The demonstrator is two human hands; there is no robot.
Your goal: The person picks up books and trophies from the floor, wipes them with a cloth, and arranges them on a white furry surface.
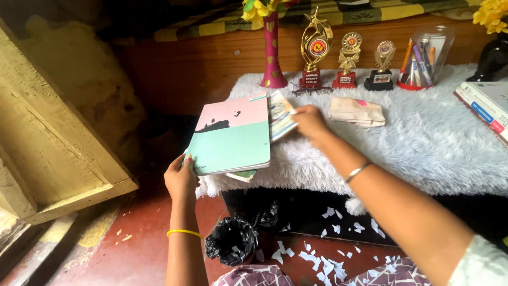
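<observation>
A low table with a fluffy white cover (434, 143) fills the right. On it stand three trophies (346, 61), a pink vase (272, 53) and a pen cup (423, 58).

Books (489, 106) cut off at right edge; second notebook (243, 175) mostly hidden.

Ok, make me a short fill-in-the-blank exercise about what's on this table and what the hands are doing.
1. The left hand holds a notebook whose cover is pink and ____.
2. Behind it, ____ trophies stand in a row.
3. The table is covered by a fluffy ____ cloth.
4. The black bag on the floor sits among torn bits of ____.

Missing words: green; three; white; paper
</observation>
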